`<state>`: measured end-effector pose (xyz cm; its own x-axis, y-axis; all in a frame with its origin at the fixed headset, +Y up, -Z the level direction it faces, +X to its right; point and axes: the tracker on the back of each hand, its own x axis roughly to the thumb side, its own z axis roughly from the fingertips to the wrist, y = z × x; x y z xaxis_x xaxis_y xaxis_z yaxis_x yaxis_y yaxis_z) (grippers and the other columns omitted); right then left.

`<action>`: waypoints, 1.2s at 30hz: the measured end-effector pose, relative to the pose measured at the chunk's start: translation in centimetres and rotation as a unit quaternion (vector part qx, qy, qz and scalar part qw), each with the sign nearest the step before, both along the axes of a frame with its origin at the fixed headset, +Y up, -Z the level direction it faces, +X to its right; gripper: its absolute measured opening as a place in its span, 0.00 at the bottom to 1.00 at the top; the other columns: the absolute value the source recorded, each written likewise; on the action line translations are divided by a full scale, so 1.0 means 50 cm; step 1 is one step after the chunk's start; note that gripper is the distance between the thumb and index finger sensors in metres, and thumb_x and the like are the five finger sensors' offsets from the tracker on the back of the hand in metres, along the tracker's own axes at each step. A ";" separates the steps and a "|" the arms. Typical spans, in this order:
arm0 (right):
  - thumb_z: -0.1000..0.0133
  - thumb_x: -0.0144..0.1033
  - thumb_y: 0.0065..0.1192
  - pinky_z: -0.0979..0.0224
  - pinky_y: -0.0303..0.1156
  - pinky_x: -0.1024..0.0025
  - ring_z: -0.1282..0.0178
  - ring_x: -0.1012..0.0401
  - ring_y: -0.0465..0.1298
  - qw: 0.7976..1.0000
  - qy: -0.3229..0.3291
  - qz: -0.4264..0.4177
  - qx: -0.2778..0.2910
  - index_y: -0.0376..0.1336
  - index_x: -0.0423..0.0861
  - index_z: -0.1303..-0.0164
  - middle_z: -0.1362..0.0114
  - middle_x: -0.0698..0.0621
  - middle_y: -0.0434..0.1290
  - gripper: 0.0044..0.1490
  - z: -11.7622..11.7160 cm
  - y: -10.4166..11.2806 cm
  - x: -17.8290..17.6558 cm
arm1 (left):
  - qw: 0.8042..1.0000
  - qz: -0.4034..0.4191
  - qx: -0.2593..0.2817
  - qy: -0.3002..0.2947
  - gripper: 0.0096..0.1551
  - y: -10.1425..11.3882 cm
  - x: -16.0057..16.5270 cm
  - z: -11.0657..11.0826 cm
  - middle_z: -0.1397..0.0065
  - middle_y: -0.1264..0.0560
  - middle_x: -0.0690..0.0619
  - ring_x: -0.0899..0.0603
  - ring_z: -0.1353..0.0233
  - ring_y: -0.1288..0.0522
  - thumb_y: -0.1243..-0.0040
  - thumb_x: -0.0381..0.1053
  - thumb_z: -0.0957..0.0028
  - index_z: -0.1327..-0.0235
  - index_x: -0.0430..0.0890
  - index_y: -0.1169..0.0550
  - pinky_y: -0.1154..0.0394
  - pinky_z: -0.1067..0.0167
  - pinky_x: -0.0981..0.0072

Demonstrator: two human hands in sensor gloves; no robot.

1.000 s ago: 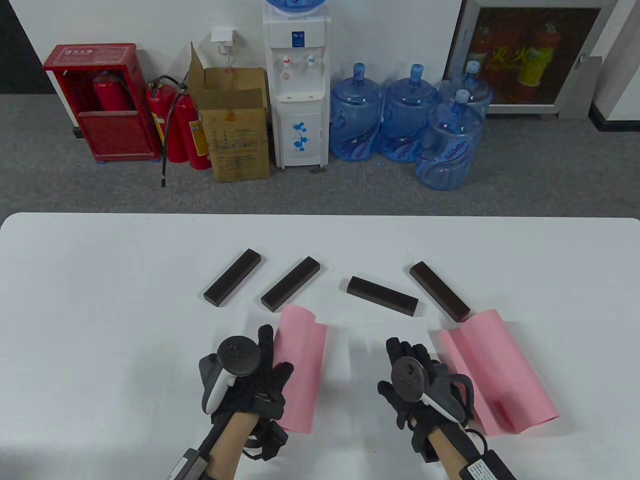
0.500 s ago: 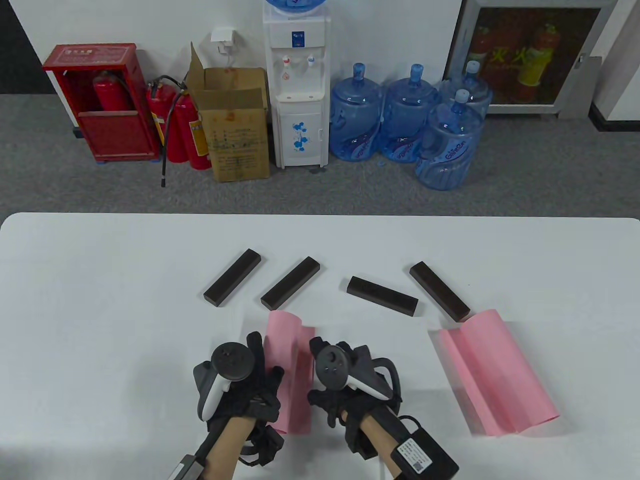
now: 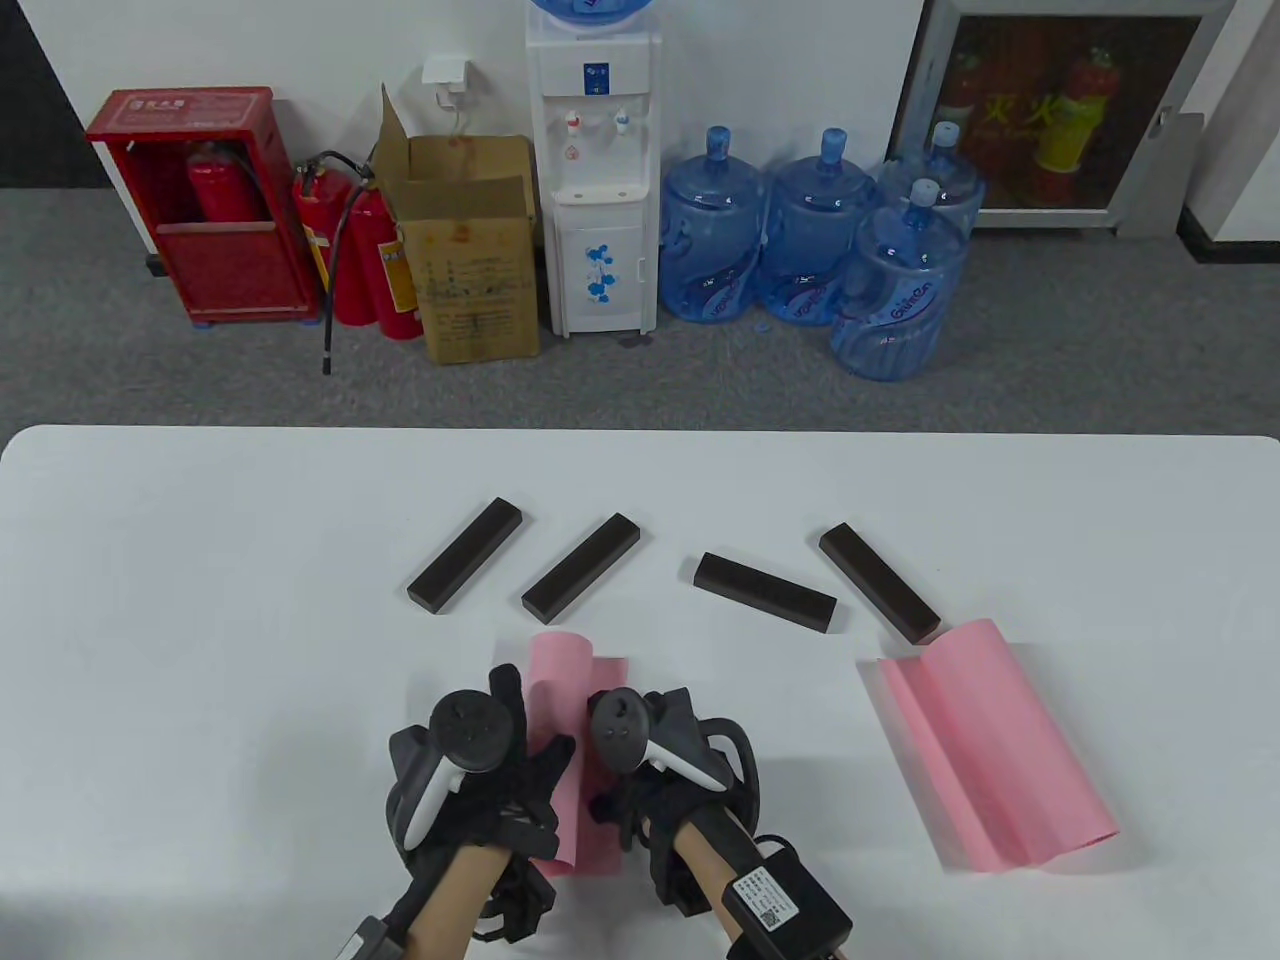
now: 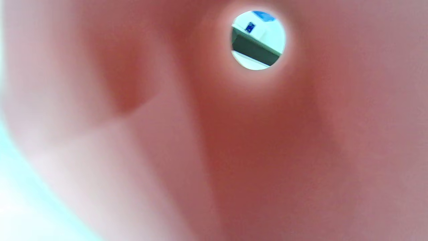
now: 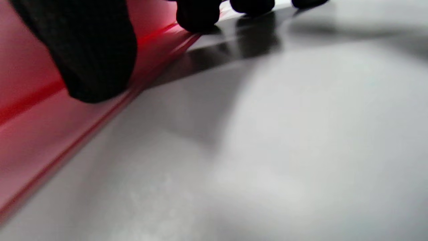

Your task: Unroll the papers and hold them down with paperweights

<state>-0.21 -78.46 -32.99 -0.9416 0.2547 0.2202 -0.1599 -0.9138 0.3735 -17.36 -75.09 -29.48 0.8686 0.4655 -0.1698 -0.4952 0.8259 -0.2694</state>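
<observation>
Nearest the bottom edge of the table view, the left hand [image 3: 480, 775] and the right hand [image 3: 650, 770] lie close together on the white tabletop [image 3: 200, 650], with the left pink roll [image 3: 570, 760] between them. The left hand rests along the roll's left side, its fingers over the curl; the left wrist view looks straight down the inside of the tube, so the grip probably wraps it, though how far the fingers close cannot be told. The right hand's fingers [image 5: 97, 50] press down on the paper's right edge where it meets the tabletop.

Well off to the right of the right hand lies the second pink roll [image 3: 1000, 745], half uncurled, touched by neither hand.

Beyond both hands four dark paperweights [image 3: 580, 578] sit in a loose row. The rightmost paperweight [image 3: 878, 596] ends just beside the second roll's far corner.
</observation>
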 end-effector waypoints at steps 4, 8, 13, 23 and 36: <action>0.56 0.52 0.72 0.20 0.46 0.39 0.15 0.48 0.47 1.000 0.001 -0.005 0.003 0.36 0.54 0.21 0.18 0.55 0.50 0.64 0.001 -0.001 0.003 | 0.990 -0.052 0.019 -0.126 0.52 0.004 0.044 0.003 0.14 0.70 0.41 0.26 0.15 0.59 0.46 0.69 0.49 0.24 0.70 0.64 0.50 0.23 0.30; 0.56 0.52 0.71 0.20 0.45 0.39 0.15 0.48 0.46 1.000 0.002 -0.008 0.002 0.37 0.54 0.21 0.18 0.56 0.50 0.63 0.003 -0.002 0.006 | 0.962 -0.203 -0.002 -0.185 0.47 -0.005 0.066 0.005 0.14 0.72 0.43 0.27 0.15 0.70 0.42 0.61 0.46 0.22 0.72 0.56 0.58 0.21 0.30; 0.56 0.53 0.71 0.20 0.45 0.39 0.15 0.49 0.46 1.000 0.001 -0.009 0.000 0.37 0.55 0.21 0.18 0.56 0.50 0.62 0.003 -0.001 0.008 | 0.951 -0.249 0.013 -0.185 0.34 0.003 0.053 -0.005 0.13 0.69 0.48 0.29 0.15 0.71 0.43 0.51 0.43 0.24 0.71 0.37 0.61 0.21 0.31; 0.56 0.53 0.71 0.20 0.45 0.39 0.15 0.49 0.46 1.000 0.000 -0.009 0.002 0.39 0.55 0.20 0.18 0.56 0.50 0.62 0.003 -0.001 0.010 | 0.934 -0.327 -0.055 -0.130 0.24 0.010 -0.071 -0.045 0.11 0.63 0.49 0.30 0.14 0.69 0.45 0.58 0.44 0.33 0.66 0.25 0.61 0.21 0.31; 0.57 0.54 0.70 0.20 0.46 0.39 0.15 0.49 0.47 1.000 0.003 0.002 0.009 0.40 0.56 0.20 0.19 0.57 0.51 0.61 0.004 0.001 0.009 | 0.950 -0.302 -0.066 -0.037 0.32 -0.007 -0.306 -0.054 0.10 0.55 0.47 0.29 0.13 0.59 0.42 0.62 0.48 0.26 0.68 0.31 0.54 0.22 0.30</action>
<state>0.21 -78.44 -32.78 -0.9411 0.2479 0.2300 -0.1548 -0.9206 0.3586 -32.65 -75.44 -32.16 0.9824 -0.1424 -0.1209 0.0820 0.9101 -0.4063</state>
